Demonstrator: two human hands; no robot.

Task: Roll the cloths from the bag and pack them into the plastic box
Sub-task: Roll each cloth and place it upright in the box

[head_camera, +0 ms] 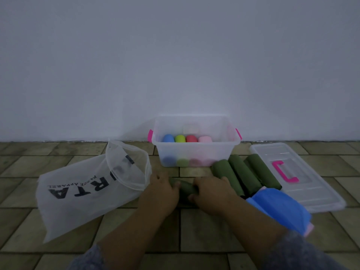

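A dark green cloth roll [186, 189] lies on the tiled floor between my hands. My left hand [161, 190] curls over its left end and my right hand [211, 190] curls over its right end. Three more dark green rolls [243, 174] lie side by side just right of it. The clear plastic box [194, 151] with pink handles stands beyond, against the wall, holding blue, green, red and pink rolls [187, 138]. The white mesh bag [89, 188] with black lettering lies to the left, its mouth open toward the box.
The box's clear lid [303, 172] with a pink handle lies flat on the floor at the right. A folded blue cloth over a pink one [280, 207] sits by my right forearm. A plain white wall rises behind the box.
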